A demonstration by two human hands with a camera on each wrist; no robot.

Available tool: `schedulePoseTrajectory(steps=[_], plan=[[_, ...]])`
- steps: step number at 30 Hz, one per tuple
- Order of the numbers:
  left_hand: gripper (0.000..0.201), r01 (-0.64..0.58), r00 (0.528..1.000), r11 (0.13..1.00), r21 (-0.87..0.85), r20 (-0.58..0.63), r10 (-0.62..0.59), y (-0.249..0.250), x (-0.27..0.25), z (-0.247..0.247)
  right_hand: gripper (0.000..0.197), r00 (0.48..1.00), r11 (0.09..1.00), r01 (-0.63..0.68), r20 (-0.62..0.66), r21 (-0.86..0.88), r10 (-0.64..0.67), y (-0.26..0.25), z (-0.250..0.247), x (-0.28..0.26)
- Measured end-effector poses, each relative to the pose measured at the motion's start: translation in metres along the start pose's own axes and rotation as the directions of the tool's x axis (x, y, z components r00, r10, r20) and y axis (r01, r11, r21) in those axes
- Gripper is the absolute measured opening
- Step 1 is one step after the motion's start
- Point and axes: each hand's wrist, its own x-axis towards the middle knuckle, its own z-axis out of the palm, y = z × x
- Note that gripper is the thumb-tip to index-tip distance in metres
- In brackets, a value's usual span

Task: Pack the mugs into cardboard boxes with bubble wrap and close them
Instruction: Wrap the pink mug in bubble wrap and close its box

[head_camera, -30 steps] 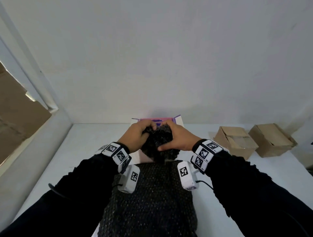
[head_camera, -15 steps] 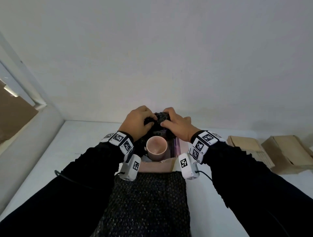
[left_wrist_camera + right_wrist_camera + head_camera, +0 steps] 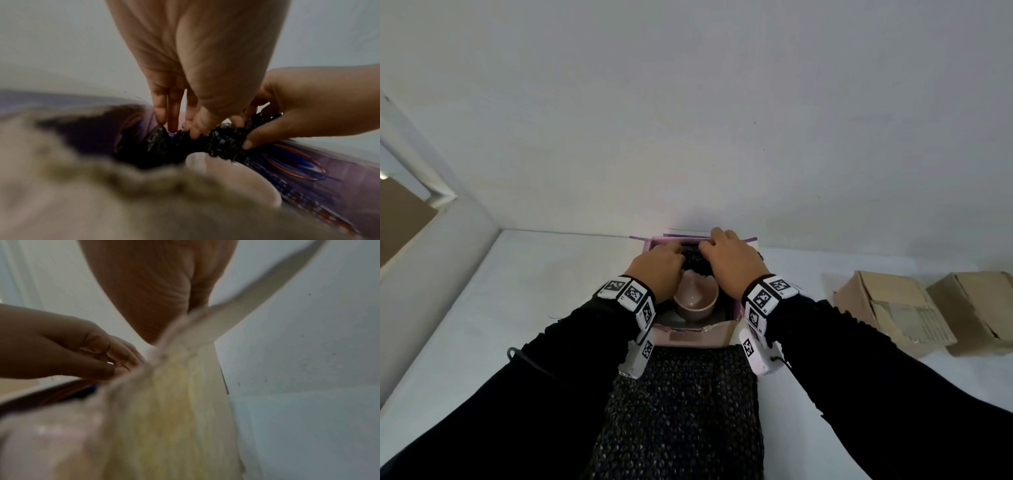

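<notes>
Open pink box (image 3: 690,337) at table centre holds a bare pink mug (image 3: 695,301) at its 6 o'clock side; left hand (image 3: 657,274) and right hand (image 3: 732,265) both pinch a black bubble-wrapped bundle (image 3: 218,141), seating it at 12 o'clock. Remaining, likely: wrap the mug with the bubble-wrap sheet (image 3: 681,411), close flaps. Two cardboard boxes (image 3: 890,311) wait at 3 o'clock.

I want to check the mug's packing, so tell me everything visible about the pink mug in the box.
The pink mug looks like glossy ceramic, stands upright and unwrapped in the near half of the open box, its mouth open upward and apparently empty. Black bubble wrap overlaps its far rim. No handle shows.
</notes>
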Motion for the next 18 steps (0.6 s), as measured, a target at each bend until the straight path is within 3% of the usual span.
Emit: schedulePoseTrajectory(steps=[3,4,7,10,12,15,18], plan=[[0.032,-0.044,0.997,0.992,0.120,0.064,0.036,-0.002,-0.001,0.013,0.053,0.998,0.994,-0.005,0.063,-0.111,0.012,-0.002,0.010,-0.003],[0.036,-0.044,0.997,0.989,0.140,0.076,0.034,-0.002,-0.002,0.016,0.052,0.997,0.988,-0.025,0.062,-0.152,0.035,-0.001,0.015,-0.005],[0.047,-0.018,0.994,0.994,0.106,0.108,0.006,0.000,0.000,0.024,0.021,0.999,0.947,-0.038,0.017,-0.318,0.046,0.004,0.024,-0.007],[0.047,0.029,0.990,0.997,-0.078,0.139,-0.018,0.003,0.005,0.026,0.035,0.999,0.965,-0.053,-0.002,-0.256,0.054,0.000,0.024,-0.003],[0.046,0.049,0.989,0.986,-0.159,0.145,-0.026,0.002,0.006,0.026,0.028,1.000,0.986,-0.003,0.013,-0.168,0.005,-0.003,0.022,-0.001],[0.043,0.050,0.988,0.987,-0.155,0.150,-0.027,0.001,0.006,0.027,0.023,0.995,0.980,0.033,0.102,-0.197,-0.012,-0.005,0.027,-0.002],[0.047,0.051,0.985,0.987,-0.153,0.171,-0.024,0.001,0.007,0.026,0.028,0.994,0.970,0.052,0.101,-0.237,-0.029,-0.003,0.030,-0.004]])
